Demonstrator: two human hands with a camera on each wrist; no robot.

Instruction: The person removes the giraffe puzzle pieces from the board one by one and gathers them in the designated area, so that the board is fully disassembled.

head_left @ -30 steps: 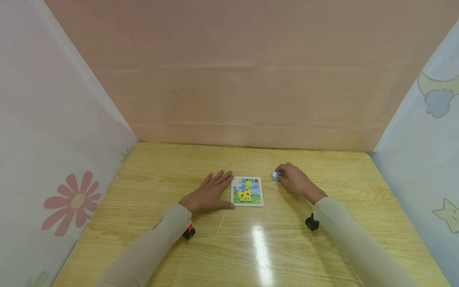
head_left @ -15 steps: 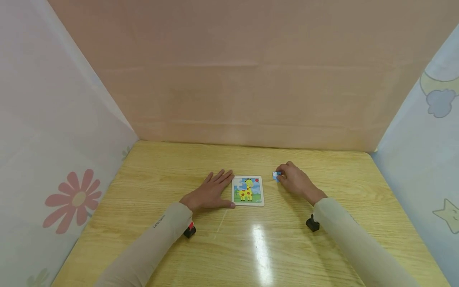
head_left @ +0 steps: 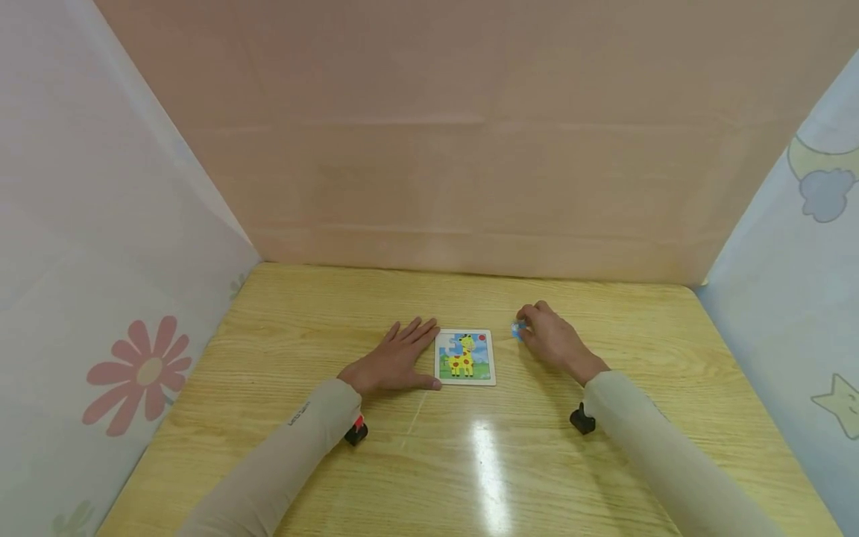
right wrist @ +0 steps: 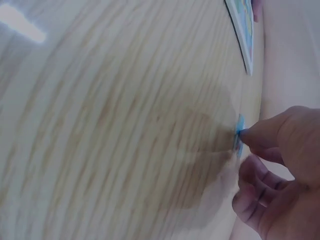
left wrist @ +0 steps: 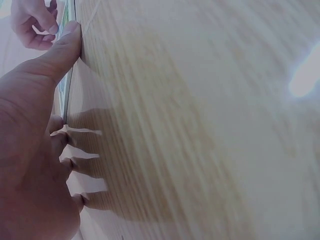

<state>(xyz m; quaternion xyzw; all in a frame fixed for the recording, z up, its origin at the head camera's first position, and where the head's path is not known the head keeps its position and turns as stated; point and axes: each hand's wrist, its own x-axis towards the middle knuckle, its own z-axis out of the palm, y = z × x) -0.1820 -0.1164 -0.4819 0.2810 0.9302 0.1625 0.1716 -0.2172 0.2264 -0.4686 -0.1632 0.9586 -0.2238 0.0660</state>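
A square jigsaw puzzle (head_left: 470, 359) with a spotted giraffe picture and a pale frame lies flat on the wooden table. A bare white gap shows at its upper left corner. My left hand (head_left: 394, 362) rests spread on the table, its thumb and index fingertip touching the puzzle's left edge. To the right of the puzzle, my right hand (head_left: 554, 340) pinches a small blue and white puzzle piece (head_left: 517, 330) between thumb and fingers. In the right wrist view, that puzzle piece (right wrist: 240, 125) stays low at the tabletop, with the thumb tip against it and other fingers curled.
The wooden table (head_left: 322, 477) reaches back to a tan wall sheet (head_left: 429, 149). Pale printed sheets (head_left: 60, 313) stand at both sides. A small black device sits under each wrist, the right-hand device (head_left: 582, 419) hanging below the sleeve.
The right fingers have shifted a little on the blue piece, which has turned slightly and is more covered. The left hand and the puzzle have stayed in place.
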